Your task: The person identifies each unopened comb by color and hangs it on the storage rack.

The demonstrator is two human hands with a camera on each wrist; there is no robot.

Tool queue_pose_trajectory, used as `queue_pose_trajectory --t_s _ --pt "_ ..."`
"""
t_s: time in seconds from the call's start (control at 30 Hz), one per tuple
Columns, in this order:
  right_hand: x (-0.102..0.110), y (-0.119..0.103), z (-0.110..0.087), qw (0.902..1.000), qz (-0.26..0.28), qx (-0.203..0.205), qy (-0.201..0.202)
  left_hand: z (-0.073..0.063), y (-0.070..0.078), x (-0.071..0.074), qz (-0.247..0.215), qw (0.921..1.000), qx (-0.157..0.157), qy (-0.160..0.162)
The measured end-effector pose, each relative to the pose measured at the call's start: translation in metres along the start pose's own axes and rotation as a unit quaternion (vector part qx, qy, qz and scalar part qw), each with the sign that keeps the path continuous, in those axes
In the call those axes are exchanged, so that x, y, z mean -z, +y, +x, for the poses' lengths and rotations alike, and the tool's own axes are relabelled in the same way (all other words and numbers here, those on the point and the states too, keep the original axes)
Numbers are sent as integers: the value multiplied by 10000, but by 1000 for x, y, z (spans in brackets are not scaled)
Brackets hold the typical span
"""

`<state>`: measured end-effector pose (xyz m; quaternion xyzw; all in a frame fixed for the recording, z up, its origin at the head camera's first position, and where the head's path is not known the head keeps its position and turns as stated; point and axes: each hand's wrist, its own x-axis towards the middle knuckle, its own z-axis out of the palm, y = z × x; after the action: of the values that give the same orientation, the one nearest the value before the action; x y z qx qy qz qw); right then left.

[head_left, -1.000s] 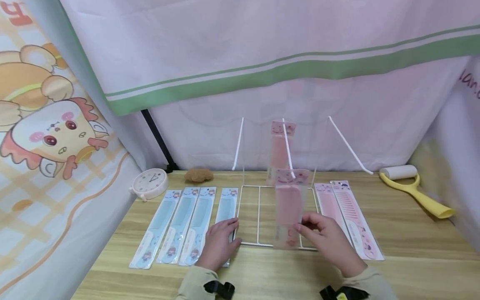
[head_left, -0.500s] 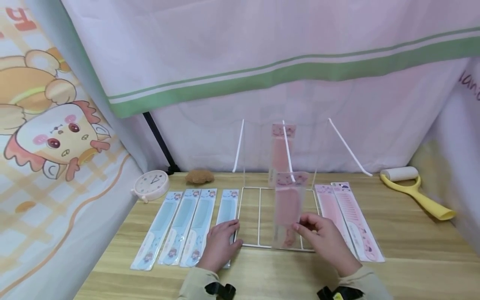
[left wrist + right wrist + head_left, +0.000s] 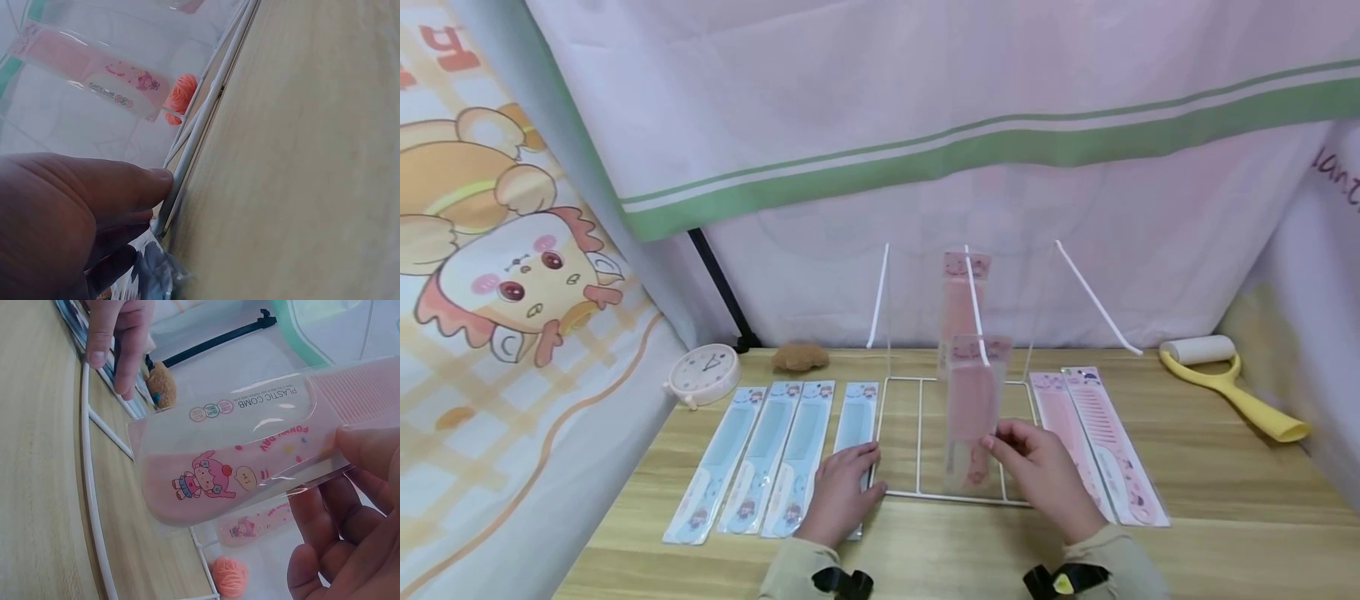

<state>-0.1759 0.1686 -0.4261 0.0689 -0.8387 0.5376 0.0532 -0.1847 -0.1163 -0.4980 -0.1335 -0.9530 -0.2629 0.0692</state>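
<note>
My right hand pinches a pink comb in a clear sleeve by its right edge, thumb in front. It stands upright at the tip of the middle prong of a white wire rack. The prong's tip shows over the sleeve's top; whether it passes through a hole I cannot tell. Farther back on that prong hangs another packaged pink comb. My left hand rests at the rack's front left corner. Its thumb touches the wire in the left wrist view, its fingers fairly straight, partly over a packaged blue comb.
More packaged blue combs lie in a row to the left, and packaged pink combs lie right of the rack. A round white clock and a brown lump stand back left. A yellow-handled roller lies back right.
My right hand has shifted slightly left, and the pink comb in it has risen a little against the middle prong. The left hand stays at the rack's corner.
</note>
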Motion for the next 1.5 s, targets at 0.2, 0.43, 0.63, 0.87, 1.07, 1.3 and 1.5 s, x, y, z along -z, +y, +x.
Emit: queue_pose_trajectory --t_s 0.2,0.43,0.63,0.87,1.07,1.3,1.5 --pt "0 -1 7 9997 57 -223 -95 1 -2 -3 40 10000 -21 17" --pt "2 0 21 9996 30 -274 -67 2 -5 -5 55 9999 71 -104" --pt "2 0 30 9995 80 -274 -112 1 -4 -3 148 9998 110 -123" --pt "1 -1 44 9991 40 -398 -113 1 -4 -4 147 9998 114 -123" --pt "2 -1 56 9994 -162 -314 -31 2 -5 -6 164 9998 90 -103" --pt "5 1 71 9995 -63 -314 -55 2 -6 -6 172 9997 116 -150" --pt "5 -1 81 9990 67 -432 8 2 -5 -6 125 9997 131 -151"
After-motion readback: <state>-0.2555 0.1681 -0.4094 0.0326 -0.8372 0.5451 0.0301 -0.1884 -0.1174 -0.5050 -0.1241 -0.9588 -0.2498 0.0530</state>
